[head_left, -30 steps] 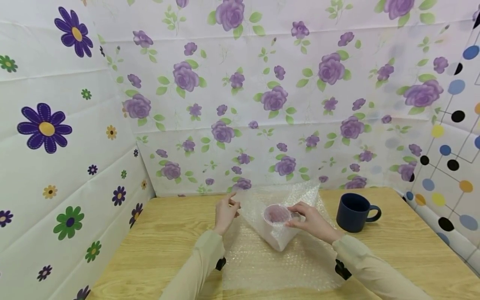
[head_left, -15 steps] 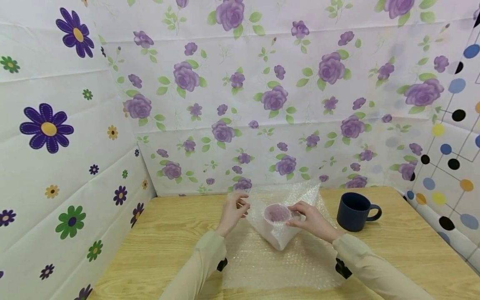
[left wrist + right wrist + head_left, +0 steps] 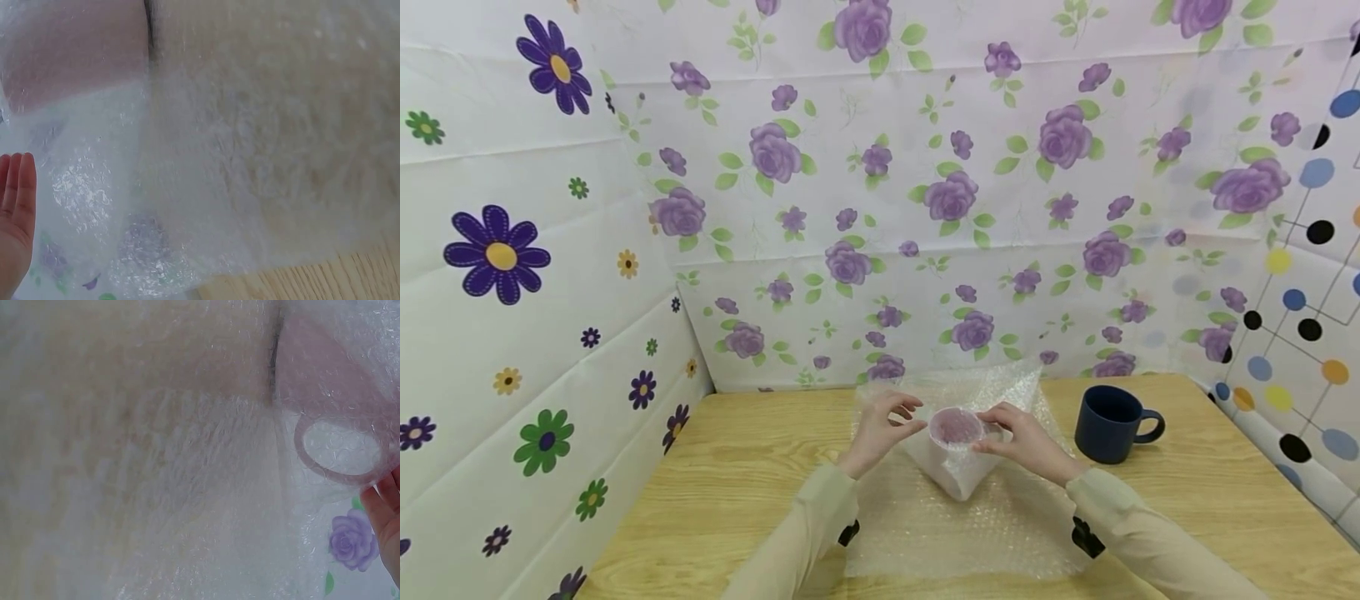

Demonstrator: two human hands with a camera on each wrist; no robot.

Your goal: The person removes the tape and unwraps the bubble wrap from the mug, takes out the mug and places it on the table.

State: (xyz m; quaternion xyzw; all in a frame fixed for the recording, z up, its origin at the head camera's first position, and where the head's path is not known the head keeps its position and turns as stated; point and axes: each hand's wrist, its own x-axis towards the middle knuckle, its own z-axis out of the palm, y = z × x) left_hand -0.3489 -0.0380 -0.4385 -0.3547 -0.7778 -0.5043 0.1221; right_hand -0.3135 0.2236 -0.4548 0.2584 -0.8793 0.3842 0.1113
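Observation:
A pink mug (image 3: 957, 427) stands upright on a large sheet of bubble wrap (image 3: 955, 546), with a folded part of the sheet drawn up around its front and sides. My right hand (image 3: 1028, 442) pinches the mug at its handle side. Through the wrap, the handle (image 3: 302, 450) shows as a pink loop in the right wrist view, fingertips at its edge. Left of the mug, my left hand (image 3: 880, 432) is held just apart from its rim, thumb and fingers spread and holding nothing. In the left wrist view, its straight fingers (image 3: 25, 187) show at the left edge.
A dark blue mug (image 3: 1107, 425) stands to the right, handle pointing right. The wooden table (image 3: 737, 475) ends at a flowered cloth (image 3: 820, 208) behind. Patterned cloths also hang at the left and right sides.
My left hand has moved right over the bubble wrap toward the pink mug, its fingers spreading from a loose curl. The right hand and both mugs have stayed in place.

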